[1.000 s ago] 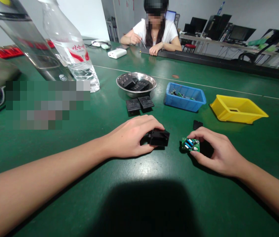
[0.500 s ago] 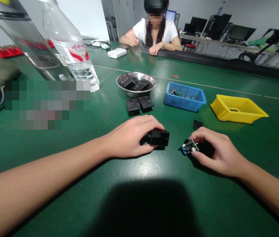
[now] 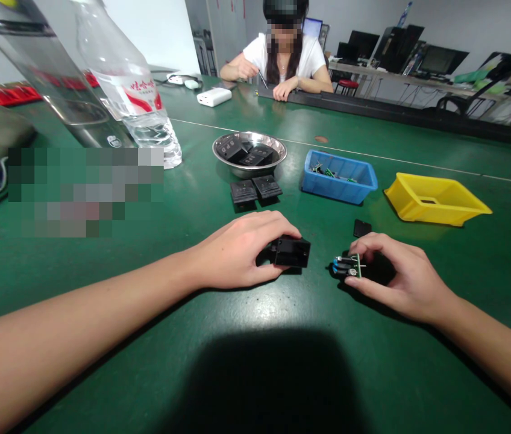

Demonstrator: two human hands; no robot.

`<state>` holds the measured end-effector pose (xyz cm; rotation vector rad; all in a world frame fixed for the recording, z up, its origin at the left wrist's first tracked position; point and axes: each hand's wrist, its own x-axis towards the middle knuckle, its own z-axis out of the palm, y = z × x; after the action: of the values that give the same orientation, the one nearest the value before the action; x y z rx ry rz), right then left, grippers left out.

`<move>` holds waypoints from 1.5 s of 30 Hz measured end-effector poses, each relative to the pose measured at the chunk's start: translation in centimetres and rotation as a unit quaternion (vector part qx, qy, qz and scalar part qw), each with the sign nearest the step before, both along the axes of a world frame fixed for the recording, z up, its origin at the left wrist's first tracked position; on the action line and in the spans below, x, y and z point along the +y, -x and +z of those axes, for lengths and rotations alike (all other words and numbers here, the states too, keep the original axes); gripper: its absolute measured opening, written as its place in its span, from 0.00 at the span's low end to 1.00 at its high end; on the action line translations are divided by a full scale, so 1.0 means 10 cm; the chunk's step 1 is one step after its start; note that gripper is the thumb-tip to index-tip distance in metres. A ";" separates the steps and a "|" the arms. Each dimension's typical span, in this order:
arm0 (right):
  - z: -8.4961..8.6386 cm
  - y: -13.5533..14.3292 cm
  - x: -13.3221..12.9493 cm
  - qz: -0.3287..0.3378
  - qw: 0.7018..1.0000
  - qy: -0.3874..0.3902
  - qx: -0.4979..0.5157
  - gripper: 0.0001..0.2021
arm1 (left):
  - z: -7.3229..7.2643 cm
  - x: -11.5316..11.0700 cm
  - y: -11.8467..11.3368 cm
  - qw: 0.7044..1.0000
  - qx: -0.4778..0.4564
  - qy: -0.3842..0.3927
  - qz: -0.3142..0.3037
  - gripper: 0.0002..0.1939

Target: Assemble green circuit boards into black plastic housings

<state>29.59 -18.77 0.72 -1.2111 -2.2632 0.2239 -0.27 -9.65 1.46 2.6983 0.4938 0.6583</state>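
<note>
My left hand (image 3: 246,250) is closed on a small black plastic case (image 3: 292,253), thumb below and fingers over its top, low over the green table. To its right, my right hand (image 3: 400,277) pinches a small circuit board (image 3: 358,266) by its edges between thumb and fingers. Dark cylindrical components with blue ends stick out of the board to the left, toward the case, and a thin pin points right. A gap separates board and case. Just behind my right fingers lies a flat black cover (image 3: 363,228).
A steel bowl (image 3: 250,171) holds several black cases, with two black pieces (image 3: 255,190) in front of it. A blue bin (image 3: 339,190) contains circuit boards; a yellow bin (image 3: 436,205) stands right. Bottles (image 3: 133,96) stand left. Across the table sits a person (image 3: 285,60) holding a thin tool.
My right hand has turned the circuit board, so its components now point more squarely left at the case. My left hand and the case stay put. The person opposite has raised one hand slightly.
</note>
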 end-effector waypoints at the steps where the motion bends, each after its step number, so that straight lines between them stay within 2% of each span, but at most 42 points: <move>1: 0.00 0.00 0.00 -0.003 1.000 -0.001 0.000 0.11 | 0.00 0.00 0.00 1.000 0.000 -0.001 0.000 0.17; 20: 0.04 0.05 0.03 -0.028 0.999 0.030 0.008 0.10 | 0.01 -0.01 0.00 1.000 0.008 0.008 0.006 0.17; 45: -0.02 0.02 0.01 -0.005 1.000 0.011 0.019 0.11 | 0.00 -0.01 0.00 1.000 0.010 0.011 0.005 0.17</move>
<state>29.43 -18.63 0.49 -1.2194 -2.2262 0.2672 -0.24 -9.72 1.50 2.6867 0.5163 0.6264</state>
